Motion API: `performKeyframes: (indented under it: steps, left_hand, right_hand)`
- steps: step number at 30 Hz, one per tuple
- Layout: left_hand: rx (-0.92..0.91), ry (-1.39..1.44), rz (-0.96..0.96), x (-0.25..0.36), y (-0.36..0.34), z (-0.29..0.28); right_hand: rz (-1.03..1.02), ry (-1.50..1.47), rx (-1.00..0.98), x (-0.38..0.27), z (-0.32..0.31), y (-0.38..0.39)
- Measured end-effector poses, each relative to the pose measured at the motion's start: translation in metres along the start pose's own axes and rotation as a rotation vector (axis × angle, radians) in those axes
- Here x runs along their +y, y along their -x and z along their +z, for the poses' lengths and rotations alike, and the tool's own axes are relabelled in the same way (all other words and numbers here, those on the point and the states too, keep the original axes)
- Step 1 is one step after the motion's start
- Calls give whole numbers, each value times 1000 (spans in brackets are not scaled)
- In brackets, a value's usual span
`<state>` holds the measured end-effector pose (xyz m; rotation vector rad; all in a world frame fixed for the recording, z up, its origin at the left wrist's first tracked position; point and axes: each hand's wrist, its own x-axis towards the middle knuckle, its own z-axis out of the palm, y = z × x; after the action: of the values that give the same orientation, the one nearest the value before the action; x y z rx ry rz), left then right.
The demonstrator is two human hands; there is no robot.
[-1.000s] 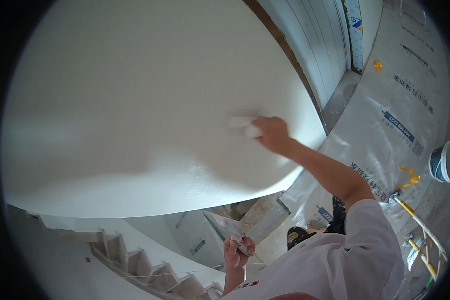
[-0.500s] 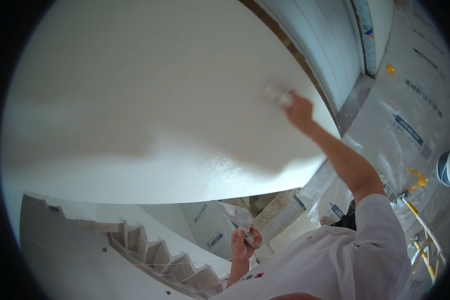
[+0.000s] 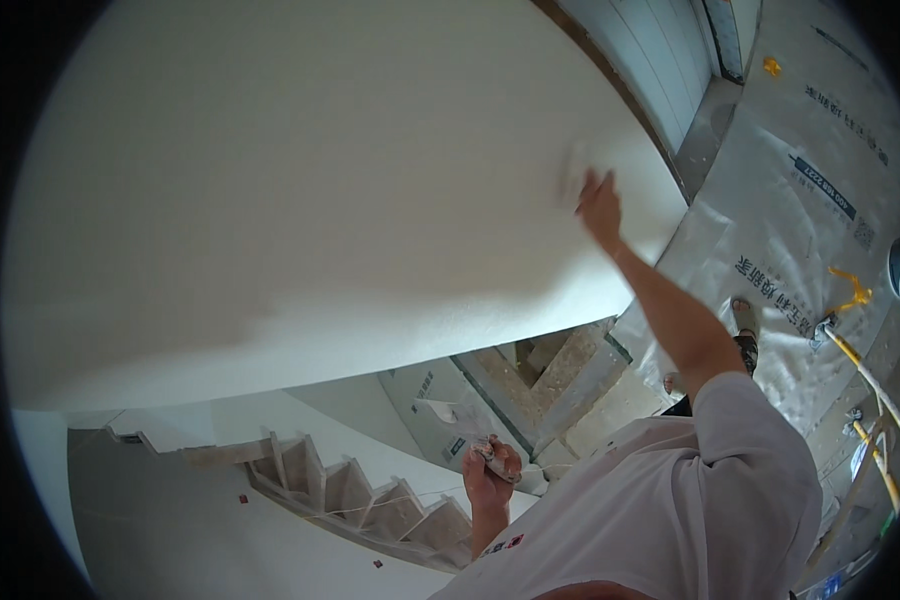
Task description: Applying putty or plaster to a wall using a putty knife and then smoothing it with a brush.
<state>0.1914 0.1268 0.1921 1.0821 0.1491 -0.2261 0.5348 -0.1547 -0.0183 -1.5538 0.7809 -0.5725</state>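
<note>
Right hand (image 3: pixel 600 208) grips a blurred tool (image 3: pixel 572 172) at the white wall (image 3: pixel 320 200).
Below it, the left hand (image 3: pixel 491 474) clasps a flat blade (image 3: pixel 452 414), stairs (image 3: pixel 348 492) to its left.

head: left fisheye of head-worn pair; faces downward; near white wall (image 3: pixel 310 200); stairs (image 3: pixel 306 476) farther off

Lower left of your frame: bare grey-brown zigzag staircase (image 3: pixel 380 512) beside a smooth grey wall (image 3: pixel 170 520) | your right: silvery printed plastic floor sheeting (image 3: pixel 760 225), light glinting | your upper right: pale blue-white grooved panel (image 3: pixel 655 65)
</note>
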Motion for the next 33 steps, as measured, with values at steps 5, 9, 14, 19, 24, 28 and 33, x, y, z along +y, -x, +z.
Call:
performKeyframes:
  steps: [5, 9, 14, 19, 24, 28, 33]
  left_hand:
    - [177, 8, 29, -12, 36, -40]
    - [246, -45, 75, -2, 51, -56]
    - [197, -26, 85, 3, 46, -67]
    - [439, 81, 250, -20, 103, -99]
    - [392, 112, 251, -9, 89, -107]
    - [307, 113, 244, -9, 85, -124]
    - [355, 87, 335, -4, 110, -143]
  right_hand:
    - [-58, -483, -192, -88, -12, -3]
    - [-471, -45, -557, -111, 22, 191]
    - [-656, 392, -523, 54, 46, 169]
    - [-378, -380, -304, -114, 45, 83]
    - [-617, -406, -606, -238, 41, 159]
    - [-1146, 160, -874, -195, 45, 266]
    - [-1004, 76, -431, -159, 40, 128]
